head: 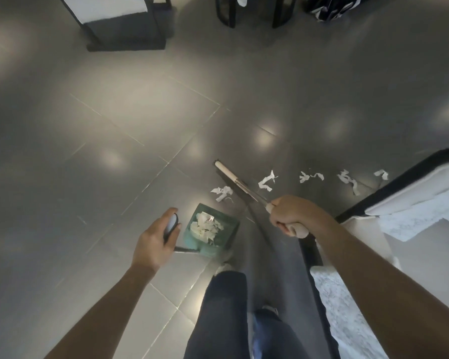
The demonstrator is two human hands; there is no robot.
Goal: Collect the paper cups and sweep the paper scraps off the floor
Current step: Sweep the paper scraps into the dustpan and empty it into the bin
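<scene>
A green dustpan (213,230) rests on the grey tiled floor (114,151), its tray heaped with white paper scraps (205,226). The person's left hand (154,240) curls around the top of the dustpan's upright handle (172,225); the right hand (290,216) grips the pale handle of a broom (233,180), whose head lies on the tiles just beyond the pan. More torn scraps (267,181) are strung in a loose row across the floor beside the broom head, running toward a white-cushioned seat (420,193) with a dark frame. Dark-framed furniture (125,24) stands at the far edge of the floor. The person's dark trouser leg (223,307) is just behind the pan.
</scene>
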